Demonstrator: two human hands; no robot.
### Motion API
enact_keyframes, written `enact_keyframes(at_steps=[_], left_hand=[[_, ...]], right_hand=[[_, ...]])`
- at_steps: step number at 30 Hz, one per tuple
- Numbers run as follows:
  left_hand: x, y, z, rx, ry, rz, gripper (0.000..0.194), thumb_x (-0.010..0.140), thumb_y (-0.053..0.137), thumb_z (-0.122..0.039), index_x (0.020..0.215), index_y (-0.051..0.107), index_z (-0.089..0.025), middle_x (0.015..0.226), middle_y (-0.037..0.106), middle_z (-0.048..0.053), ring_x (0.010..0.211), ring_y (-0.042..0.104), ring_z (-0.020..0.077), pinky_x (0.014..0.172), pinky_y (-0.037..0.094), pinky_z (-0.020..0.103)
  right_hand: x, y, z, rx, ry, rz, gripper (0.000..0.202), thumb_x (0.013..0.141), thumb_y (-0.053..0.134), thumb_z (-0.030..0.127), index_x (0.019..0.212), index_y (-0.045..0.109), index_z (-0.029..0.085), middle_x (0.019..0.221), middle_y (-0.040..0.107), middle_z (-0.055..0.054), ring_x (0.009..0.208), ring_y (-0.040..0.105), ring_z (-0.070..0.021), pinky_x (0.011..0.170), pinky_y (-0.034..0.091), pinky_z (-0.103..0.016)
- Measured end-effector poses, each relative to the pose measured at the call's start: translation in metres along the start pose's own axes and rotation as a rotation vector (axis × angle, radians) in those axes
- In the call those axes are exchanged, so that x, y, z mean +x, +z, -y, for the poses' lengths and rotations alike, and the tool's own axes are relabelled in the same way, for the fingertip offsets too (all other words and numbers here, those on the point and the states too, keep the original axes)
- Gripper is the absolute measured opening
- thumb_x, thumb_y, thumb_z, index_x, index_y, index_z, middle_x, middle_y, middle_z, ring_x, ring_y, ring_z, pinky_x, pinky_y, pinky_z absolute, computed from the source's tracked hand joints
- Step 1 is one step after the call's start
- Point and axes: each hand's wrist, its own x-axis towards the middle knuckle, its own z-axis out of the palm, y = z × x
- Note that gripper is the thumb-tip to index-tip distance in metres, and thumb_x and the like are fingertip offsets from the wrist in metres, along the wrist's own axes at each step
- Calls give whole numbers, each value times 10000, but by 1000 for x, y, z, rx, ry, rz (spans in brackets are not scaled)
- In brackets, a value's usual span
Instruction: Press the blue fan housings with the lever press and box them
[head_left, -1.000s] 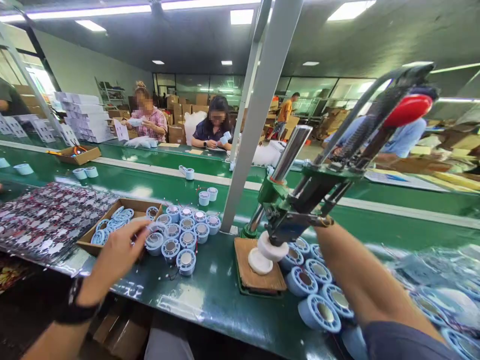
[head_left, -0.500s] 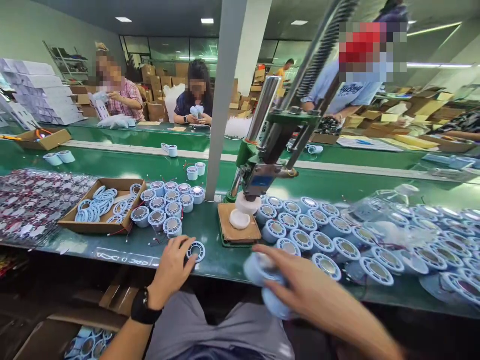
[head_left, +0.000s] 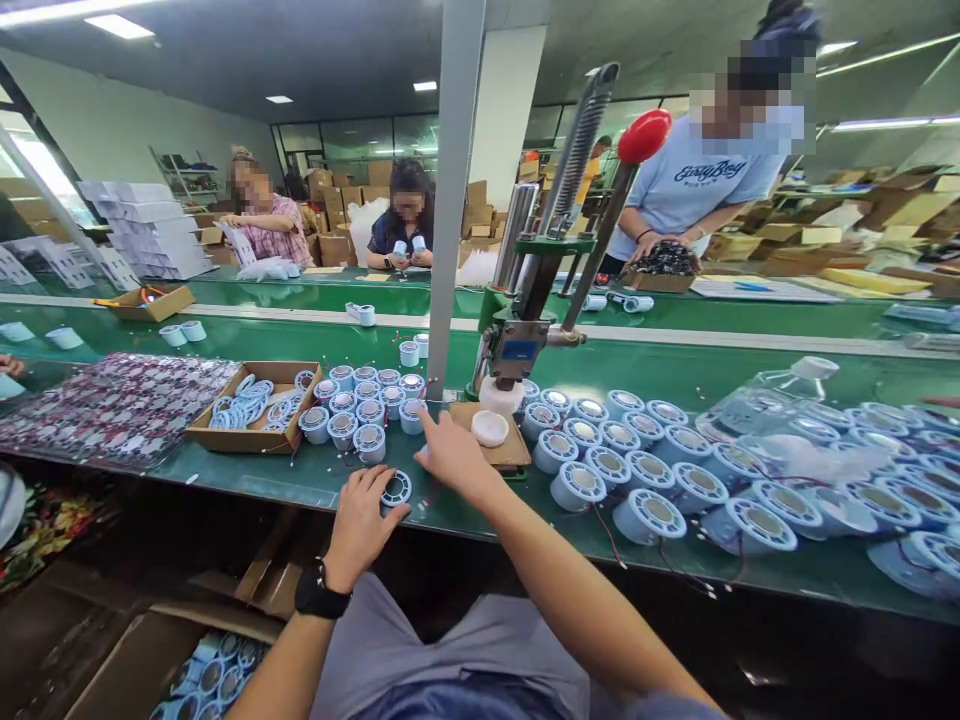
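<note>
My left hand (head_left: 364,520) rests at the table's front edge, its thumb and fingers closed around a light blue slotted ring (head_left: 396,488) lying on the green surface. My right hand (head_left: 457,450) reaches across, thumb apart from the outstretched fingers. Its fingertips are at a light blue round housing (head_left: 412,417), on the right side of a group of similar housings (head_left: 369,442) with silver discs in their tops. Whether the fingers touch this housing I cannot tell. Beside the right hand, a white round holder (head_left: 490,429) sits on the base of a green hand press (head_left: 517,350).
A cardboard tray (head_left: 244,440) holds blue rings, left of the housings. Flat wired discs (head_left: 112,400) cover the table's left. Many finished-looking housings (head_left: 649,515) and a clear bottle (head_left: 765,400) stand right. The press has a red-knobbed lever (head_left: 611,220). Co-workers sit and stand opposite.
My right hand has moved left and forward from the table's front edge; the blue housings it held are gone from it. The press lever has come into clearer view as the camera shifted.
</note>
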Motion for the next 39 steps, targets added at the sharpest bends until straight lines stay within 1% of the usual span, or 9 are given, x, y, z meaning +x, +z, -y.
enact_keyframes(at_steps=[4,8,15,19,21,23,28,33,39], left_hand=[[0,1,-8,-158,-118,-59,349,824,689,-249,1163,653,-173,1196,687,108,1143,600,290,1033,465,484],[7,-3,-27,-375,-184,-51,506,859,648,-375,1319,564,-183,1253,668,119,1091,656,264,1003,505,436],[31,-12,-53,-427,-152,-89,569,846,661,-468,1337,549,-202,1223,683,109,924,691,222,892,558,384],[28,-16,-40,-393,-226,-127,594,861,647,-479,1375,515,-211,1224,678,108,904,690,215,860,565,371],[23,-17,-34,-388,-247,-107,602,868,647,-475,1391,495,-218,1213,684,102,913,694,215,856,568,364],[18,-15,-34,-384,-231,-77,600,881,643,-453,1408,472,-224,1215,685,96,932,696,214,862,569,357],[27,-1,-57,-283,12,53,666,879,658,-313,1484,387,-242,1265,655,97,1101,637,253,967,532,409],[33,15,-75,-141,126,100,669,857,631,-204,1483,399,-239,1364,597,107,1200,575,296,1011,504,475],[29,19,-76,-183,52,102,631,844,615,-194,1450,445,-227,1345,611,107,1200,589,291,1010,518,463]], right_hand=[[-54,8,-20,78,-27,-68,612,737,813,206,1291,563,141,1136,601,-114,1045,635,-208,931,533,-321],[-76,11,-34,123,-63,-116,476,771,779,181,1206,593,130,1153,615,-103,1079,626,-175,954,527,-292],[-43,-4,-32,99,-299,69,179,712,810,177,857,708,152,912,646,-68,928,644,-209,879,530,-332],[-27,3,-26,125,-313,112,617,686,819,155,1269,619,180,1196,604,-124,1063,635,-245,944,540,-388],[-33,13,-30,244,-253,18,901,684,822,171,1480,403,206,1430,448,-154,1268,544,-251,1065,494,-397],[-46,25,-38,408,-173,-86,975,698,803,175,1529,294,212,1488,392,-149,1368,468,-239,1144,439,-396],[-75,53,-48,635,-64,-188,854,776,607,75,1535,237,204,1297,610,-94,1156,644,-170,996,553,-309],[-90,62,-36,453,52,-440,722,846,503,77,1524,289,203,1272,625,-107,1114,660,-177,945,577,-322],[-92,66,-29,278,48,-638,720,936,600,348,1539,241,184,1109,654,-132,976,676,-206,818,600,-342]])
